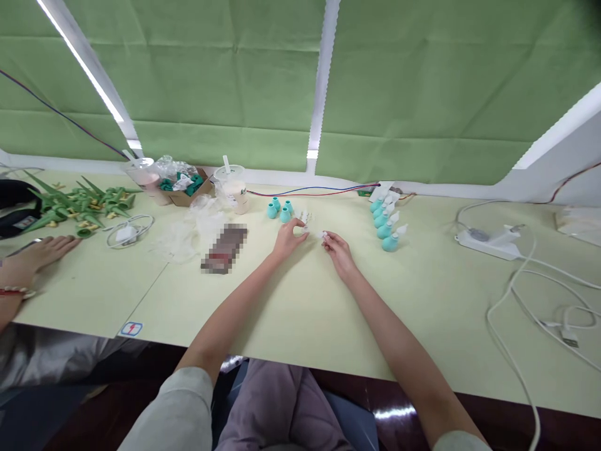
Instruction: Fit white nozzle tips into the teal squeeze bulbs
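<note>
My right hand (339,252) is closed in a pinch on a small white piece (323,235). Facing it, my left hand (287,239) has thumb and forefinger brought together; what lies between those fingertips is too small to make out. Just beyond my left fingertips are several small pale pieces (306,217) on the table. Behind that hand stands a group of turquoise vase-shaped pieces (285,214), open at the top. Over on the right runs a row of similar turquoise pieces (389,242), each topped by a white, flame-shaped tip (401,230).
Drink cups (239,195), a cardboard box (188,195), plastic bags (206,216) and a pixelated dark rectangle (224,248) lie left. Another person's hand (44,254) rests near green plant-like pieces (79,203). A power strip (488,243) with white cables sits right.
</note>
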A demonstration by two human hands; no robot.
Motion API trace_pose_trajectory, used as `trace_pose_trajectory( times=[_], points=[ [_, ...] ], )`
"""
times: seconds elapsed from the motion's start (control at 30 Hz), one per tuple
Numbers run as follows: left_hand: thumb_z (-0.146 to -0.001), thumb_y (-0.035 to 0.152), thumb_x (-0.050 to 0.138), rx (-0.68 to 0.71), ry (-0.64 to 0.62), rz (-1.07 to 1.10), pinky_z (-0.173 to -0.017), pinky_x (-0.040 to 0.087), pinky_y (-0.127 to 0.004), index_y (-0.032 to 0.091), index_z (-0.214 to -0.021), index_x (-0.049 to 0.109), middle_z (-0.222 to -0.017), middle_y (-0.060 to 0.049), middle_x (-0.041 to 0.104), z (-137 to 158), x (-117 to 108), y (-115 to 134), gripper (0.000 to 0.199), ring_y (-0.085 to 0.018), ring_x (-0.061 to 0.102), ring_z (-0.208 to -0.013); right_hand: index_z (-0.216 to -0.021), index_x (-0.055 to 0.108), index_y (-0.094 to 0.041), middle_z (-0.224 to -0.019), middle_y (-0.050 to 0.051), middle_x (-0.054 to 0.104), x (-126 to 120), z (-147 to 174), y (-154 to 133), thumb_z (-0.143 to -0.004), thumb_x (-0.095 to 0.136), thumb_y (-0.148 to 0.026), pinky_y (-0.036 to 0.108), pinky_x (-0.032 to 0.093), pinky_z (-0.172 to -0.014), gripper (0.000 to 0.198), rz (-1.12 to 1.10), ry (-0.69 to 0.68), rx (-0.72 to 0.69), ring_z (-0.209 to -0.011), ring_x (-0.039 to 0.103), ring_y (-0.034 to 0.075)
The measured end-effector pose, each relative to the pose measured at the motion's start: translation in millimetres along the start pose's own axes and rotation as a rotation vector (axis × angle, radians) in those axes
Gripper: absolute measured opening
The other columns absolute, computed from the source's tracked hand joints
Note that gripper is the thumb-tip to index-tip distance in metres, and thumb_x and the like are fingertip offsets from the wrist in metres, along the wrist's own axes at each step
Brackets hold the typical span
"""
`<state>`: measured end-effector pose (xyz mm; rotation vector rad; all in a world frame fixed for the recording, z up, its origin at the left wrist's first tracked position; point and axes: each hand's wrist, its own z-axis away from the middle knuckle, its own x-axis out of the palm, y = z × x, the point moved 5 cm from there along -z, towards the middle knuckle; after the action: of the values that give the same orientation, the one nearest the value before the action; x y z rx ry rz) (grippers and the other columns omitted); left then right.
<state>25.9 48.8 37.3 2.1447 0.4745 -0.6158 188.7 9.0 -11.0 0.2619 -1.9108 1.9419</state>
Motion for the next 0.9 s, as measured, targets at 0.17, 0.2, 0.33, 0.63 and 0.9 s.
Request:
trace_pose_trajectory(
  times=[0.17,0.2,0.33,0.63,0.9],
  points=[
    [-0.071,0.024,0.066,-0.116,0.067,-0.034,-0.085,0.043,-0.034,0.021,-0.085,0.061,-0.091,-0.002,0.066,11,-11,-16,0.014,-0.019,0.058,-0.09,-0.082,0.068,-0.024,-0.083,-0.001,0.063,0,1,-1,-0.057,0.075,-0.038,0.024,0.041,-0.065,0.03,0.02,0.008,0.001,-0.067,0.052,0.009],
    [-0.069,0.024,0.068,-0.15,0.093,-0.061,-0.086,0.043,-0.035,0.021,-0.083,0.062,-0.091,-0.003,0.065,11,-12,-22,0.015,-0.02,0.057,-0.092,-0.083,0.068,-0.024,-0.084,-0.001,0.063,0,1,-1,-0.057,0.075,-0.038,0.024,0.041,-0.065,0.03,0.029,0.007,0.0,-0.068,0.052,0.01],
    [-0.068,0.023,0.069,-0.276,0.164,-0.023,-0.078,0.046,-0.034,0.02,-0.083,0.063,-0.082,-0.002,0.062,2,-5,-45,0.017,-0.017,0.056,-0.079,-0.084,0.067,-0.024,-0.085,0.0,0.064,1,2,-1,-0.058,0.074,-0.041,0.025,0.042,-0.065,0.032,0.068,-0.009,-0.015,-0.068,0.053,0.01],
    [-0.077,0.026,0.06,-0.326,0.129,-0.16,-0.079,0.044,-0.035,0.02,-0.09,0.062,-0.073,-0.002,0.061,-30,21,-54,0.014,-0.018,0.058,-0.08,-0.086,0.067,-0.024,-0.086,0.0,0.065,5,4,-4,-0.059,0.073,-0.044,0.024,0.043,-0.064,0.034,0.121,-0.021,-0.024,-0.068,0.054,0.011],
    [-0.082,0.029,0.056,-0.238,0.242,-0.334,-0.084,0.041,-0.041,0.019,-0.112,0.051,-0.087,-0.01,0.059,-19,6,-41,0.032,-0.026,0.055,-0.095,-0.085,0.067,-0.024,-0.083,0.0,0.064,4,4,-3,-0.059,0.073,-0.043,0.024,0.042,-0.063,0.034,0.122,-0.029,-0.023,-0.069,0.054,0.011]
  ],
)
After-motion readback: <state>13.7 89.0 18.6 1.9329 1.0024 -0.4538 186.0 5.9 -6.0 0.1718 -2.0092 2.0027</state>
